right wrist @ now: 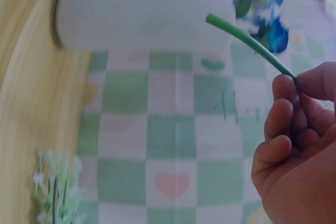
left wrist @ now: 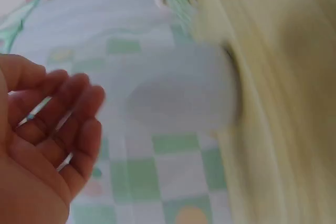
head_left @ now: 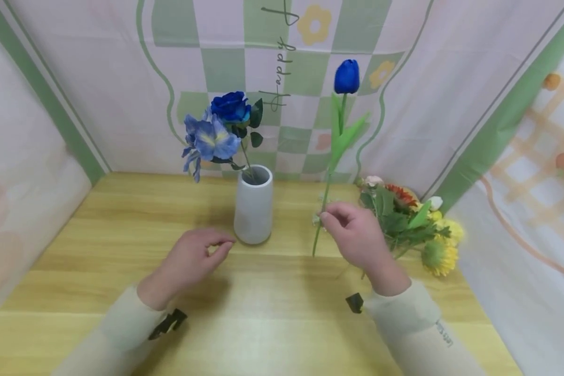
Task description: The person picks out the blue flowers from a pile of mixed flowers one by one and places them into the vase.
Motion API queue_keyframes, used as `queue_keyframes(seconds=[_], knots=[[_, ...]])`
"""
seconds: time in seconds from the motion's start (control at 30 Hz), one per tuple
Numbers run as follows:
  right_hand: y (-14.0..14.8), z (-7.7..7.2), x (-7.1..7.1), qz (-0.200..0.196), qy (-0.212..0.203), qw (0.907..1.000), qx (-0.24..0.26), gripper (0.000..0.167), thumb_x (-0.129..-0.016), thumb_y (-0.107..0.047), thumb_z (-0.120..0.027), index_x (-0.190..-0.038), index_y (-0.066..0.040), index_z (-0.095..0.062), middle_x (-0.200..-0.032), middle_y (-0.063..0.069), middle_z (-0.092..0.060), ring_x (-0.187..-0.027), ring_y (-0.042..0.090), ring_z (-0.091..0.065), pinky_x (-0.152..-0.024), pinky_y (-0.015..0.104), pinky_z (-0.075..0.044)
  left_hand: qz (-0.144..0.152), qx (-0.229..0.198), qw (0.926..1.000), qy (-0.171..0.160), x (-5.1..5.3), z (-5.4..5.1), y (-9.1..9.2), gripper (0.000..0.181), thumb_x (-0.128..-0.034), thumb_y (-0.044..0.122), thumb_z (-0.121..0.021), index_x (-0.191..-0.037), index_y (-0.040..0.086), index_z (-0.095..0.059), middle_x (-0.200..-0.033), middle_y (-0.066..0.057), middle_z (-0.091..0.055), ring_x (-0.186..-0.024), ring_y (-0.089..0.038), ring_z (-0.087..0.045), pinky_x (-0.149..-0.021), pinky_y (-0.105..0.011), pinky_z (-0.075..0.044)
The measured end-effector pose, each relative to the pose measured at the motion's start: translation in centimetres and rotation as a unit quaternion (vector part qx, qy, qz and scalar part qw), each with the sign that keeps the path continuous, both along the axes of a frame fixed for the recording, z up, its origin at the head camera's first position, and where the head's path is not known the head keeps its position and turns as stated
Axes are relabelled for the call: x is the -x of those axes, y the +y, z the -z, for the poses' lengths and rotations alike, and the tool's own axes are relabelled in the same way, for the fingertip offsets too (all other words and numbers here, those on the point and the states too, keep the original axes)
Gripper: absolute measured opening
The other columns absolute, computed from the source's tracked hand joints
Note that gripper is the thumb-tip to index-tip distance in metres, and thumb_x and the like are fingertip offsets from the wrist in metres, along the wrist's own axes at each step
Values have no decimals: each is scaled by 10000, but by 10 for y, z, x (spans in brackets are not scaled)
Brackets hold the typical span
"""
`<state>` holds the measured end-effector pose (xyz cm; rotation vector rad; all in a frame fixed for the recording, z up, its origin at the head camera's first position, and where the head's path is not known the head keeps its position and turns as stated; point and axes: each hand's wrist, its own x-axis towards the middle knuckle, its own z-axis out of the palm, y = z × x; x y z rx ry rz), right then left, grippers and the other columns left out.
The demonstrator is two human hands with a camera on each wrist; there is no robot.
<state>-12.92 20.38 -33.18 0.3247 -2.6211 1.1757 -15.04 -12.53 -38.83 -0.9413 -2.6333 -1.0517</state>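
Observation:
My right hand [head_left: 357, 235] pinches the green stem of a blue tulip [head_left: 347, 77] between thumb and fingers, the bloom held upright. In the right wrist view the cut end of the tulip's stem [right wrist: 236, 32] sticks out past the fingertips. A white vase [head_left: 253, 211] stands on the table, holding a dark blue rose [head_left: 231, 107] and a light blue iris-like flower [head_left: 211, 137] that leans left. My left hand [head_left: 192, 258] is just left of the vase's base, fingers loosely bent, holding nothing. The left wrist view shows its palm beside the blurred vase [left wrist: 178, 87].
At the right of the wooden table [head_left: 272, 318] lies a pile of flowers, with a yellow bloom [head_left: 439, 257], a red one [head_left: 401, 195] and green leaves [head_left: 390, 211]. Small white blossoms [right wrist: 58, 187] lie near the right hand. A checked cloth [head_left: 293, 141] hangs behind.

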Motion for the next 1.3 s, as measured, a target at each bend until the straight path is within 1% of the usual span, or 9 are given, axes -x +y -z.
queue_keyframes(seconds=[0.13, 0.27, 0.4, 0.5, 0.6, 0.8, 0.97, 1.13, 1.3], knots=[[-16, -1, -9, -495, 342, 9982, -79, 138, -985, -146, -607, -979, -109, -740, -773, -32, -602, -674, 179, -515, -592, 329, -469, 490, -477, 9977, 41, -5, -17, 20, 148, -941, 163, -694, -1062, 115, -764, -1059, -5, -728, -936, -142, -674, -740, -337, -568], [-30, 0, -17, -860, 381, 9955, -146, 121, -981, -136, -614, -981, -138, -735, -746, -64, -576, -656, 148, -509, -560, 307, -462, 614, -885, 9941, 137, -9, -33, 39, 171, -941, 192, -703, -1090, 134, -762, -1044, 30, -729, -883, -94, -667, -675, -292, -561], [-42, 3, -23, -1086, 238, 9933, -302, 115, -988, -163, -604, -933, -183, -703, -756, -89, -566, -660, 124, -509, -565, 311, -465, 667, -1496, 9861, -262, -11, -43, 55, 192, -937, 180, -715, -1113, 111, -749, -1026, 54, -726, -852, -67, -665, -709, -296, -572], [-49, 7, -26, -1264, 279, 9907, -410, 122, -977, -151, -608, -898, -188, -693, -754, -104, -561, -636, 109, -495, -553, 304, -456, 764, -1927, 9765, -590, -12, -46, 63, 191, -928, 161, -727, -1100, 81, -749, -1019, 52, -723, -849, -78, -670, -709, -312, -582], [-54, 9, -27, -1449, 320, 9882, -386, 130, -967, -127, -613, -900, -180, -711, -767, -114, -569, -624, 97, -483, -543, 289, -447, 812, -2137, 9712, -673, -13, -46, 67, 145, -919, 142, -735, -1048, 84, -766, -978, 60, -720, -817, -91, -673, -688, -304, -583], [-59, 13, -26, -1784, 480, 9820, -401, 148, -950, -86, -619, -846, -162, -692, -782, -122, -589, -643, 81, -500, -555, 273, -456, 716, -2129, 9694, -993, -14, -45, 68, 57, -922, 152, -736, -933, 135, -789, -868, 85, -691, -740, -107, -639, -630, -315, -569], [-60, 11, -28, -1798, 601, 9802, -570, 126, -964, -127, -635, -868, -159, -710, -782, -128, -601, -645, 64, -511, -563, 267, -471, 709, -2149, 9663, -1229, -15, -47, 68, 62, -919, 158, -738, -931, 120, -786, -872, 48, -700, -695, -147, -642, -611, -333, -570], [-54, 2, -31, -1521, 513, 9843, -730, 117, -964, -197, -661, -993, -136, -757, -860, -130, -661, -708, 59, -558, -612, 277, -502, 669, -2110, 9647, -1423, -15, -47, 66, 100, -926, 183, -733, -960, 103, -781, -883, 16, -708, -661, -169, -640, -593, -339, -570], [-46, -9, -29, -1121, 397, 9924, -319, 157, -963, -231, -682, -1075, -139, -742, -865, -134, -672, -732, 80, -583, -602, 296, -512, 652, -2009, 9662, -1480, -16, -46, 66, 88, -928, 182, -729, -951, 112, -777, -855, 21, -696, -666, -173, -634, -595, -345, -567]])
